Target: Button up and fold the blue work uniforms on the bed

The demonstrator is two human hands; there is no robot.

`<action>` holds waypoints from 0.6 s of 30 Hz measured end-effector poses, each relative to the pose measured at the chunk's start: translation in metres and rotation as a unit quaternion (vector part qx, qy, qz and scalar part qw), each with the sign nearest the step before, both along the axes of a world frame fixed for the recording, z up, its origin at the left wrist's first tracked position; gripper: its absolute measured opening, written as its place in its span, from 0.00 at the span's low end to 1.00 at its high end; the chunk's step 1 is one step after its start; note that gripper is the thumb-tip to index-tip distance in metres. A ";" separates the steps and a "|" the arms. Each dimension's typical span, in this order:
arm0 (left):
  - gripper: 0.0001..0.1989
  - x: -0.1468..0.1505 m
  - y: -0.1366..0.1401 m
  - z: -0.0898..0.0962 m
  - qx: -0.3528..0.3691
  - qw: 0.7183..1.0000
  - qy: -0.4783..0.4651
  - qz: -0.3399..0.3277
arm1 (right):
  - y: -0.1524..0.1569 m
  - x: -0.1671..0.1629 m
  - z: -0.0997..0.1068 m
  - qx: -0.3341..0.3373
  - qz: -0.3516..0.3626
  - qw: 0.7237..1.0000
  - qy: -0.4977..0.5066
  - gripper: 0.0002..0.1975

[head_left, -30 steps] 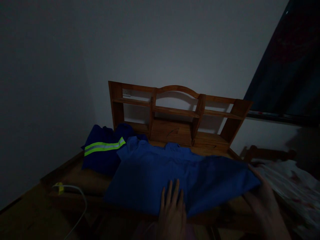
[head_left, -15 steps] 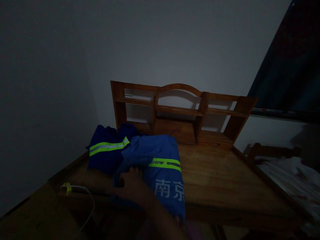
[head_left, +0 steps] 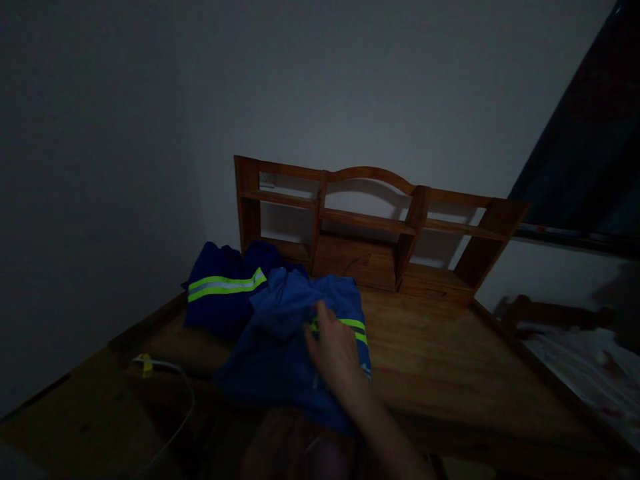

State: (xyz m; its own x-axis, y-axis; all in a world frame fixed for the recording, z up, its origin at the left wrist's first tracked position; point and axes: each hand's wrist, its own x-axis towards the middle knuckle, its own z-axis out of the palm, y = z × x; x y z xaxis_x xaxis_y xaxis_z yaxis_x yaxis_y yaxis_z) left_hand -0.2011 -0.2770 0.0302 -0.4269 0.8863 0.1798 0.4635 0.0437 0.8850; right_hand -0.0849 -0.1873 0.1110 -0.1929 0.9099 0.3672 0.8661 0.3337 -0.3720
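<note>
"Where's the blue garment (head_left: 280, 360)?"

"On the wooden desk (head_left: 425, 347), reaching its near edge. The desk likely bears its weight, so neither hand need lift it."

"How are you holding it?"

"My right hand (head_left: 335, 343) is over the cloth, beside one yellow-green stripe (head_left: 354, 324); whether it pinches anything I can't tell. My left hand (head_left: 273, 443) seems to be the dark blur below, by the near edge; I can't tell its state either."

"And around it?"

"One dark blue garment (head_left: 213, 317), making two, probably pushed left for room. Behind, one shelf unit (head_left: 357, 260); near left, one pale cable (head_left: 189, 383)."
</note>
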 end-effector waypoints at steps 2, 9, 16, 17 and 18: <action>0.08 -0.014 0.012 0.007 0.042 0.995 0.029 -0.082 | 0.024 0.016 -0.001 -0.036 -0.047 0.997 -0.039 0.25; 0.15 -0.039 0.082 0.041 0.206 0.851 0.350 -0.334 | 0.087 0.020 0.005 -0.022 0.261 0.946 0.190 0.36; 0.23 -0.067 0.128 0.048 0.187 0.877 0.441 -0.039 | 0.055 0.042 0.015 0.093 0.190 0.917 0.339 0.24; 0.23 -0.078 0.126 0.048 0.171 0.890 0.422 0.035 | 0.045 0.051 0.010 0.085 0.154 0.921 0.346 0.22; 0.23 -0.090 0.120 0.047 0.161 0.899 0.397 0.084 | 0.034 0.062 0.002 0.072 0.113 0.925 0.354 0.20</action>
